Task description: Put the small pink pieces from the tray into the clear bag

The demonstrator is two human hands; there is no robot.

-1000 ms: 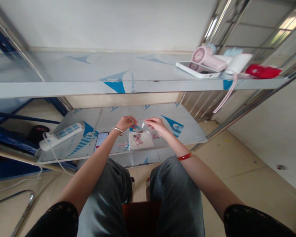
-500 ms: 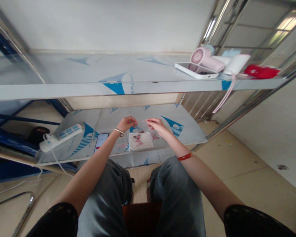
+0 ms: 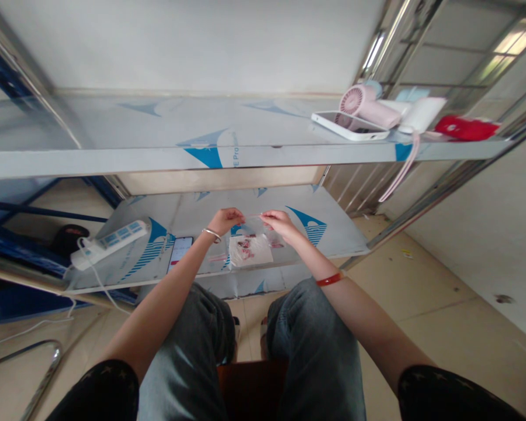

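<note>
My left hand (image 3: 226, 220) and my right hand (image 3: 279, 223) are raised above the lower shelf, a short gap apart. Fingertips of both pinch the two ends of a clear plastic bag (image 3: 252, 218), whose thin reddish top edge is stretched between them. Its see-through body is hard to make out. Just below the hands, a white packet (image 3: 251, 250) with pink and dark red print lies on the shelf. More clear plastic with a reddish line (image 3: 217, 258) lies to its left, and a small clear piece with red print (image 3: 277, 241) to its right.
A phone (image 3: 180, 252) lies left of my left hand on the lower shelf (image 3: 188, 213), with a white power strip (image 3: 109, 244) farther left. The upper shelf (image 3: 149, 131) holds a white-framed device (image 3: 348, 126), a pink handheld fan (image 3: 368, 106) and a red pouch (image 3: 467, 127).
Hardly anything differs. Both hands keep their pinch on the clear plastic bag in nearly the same place, and the view has shifted very slightly.
</note>
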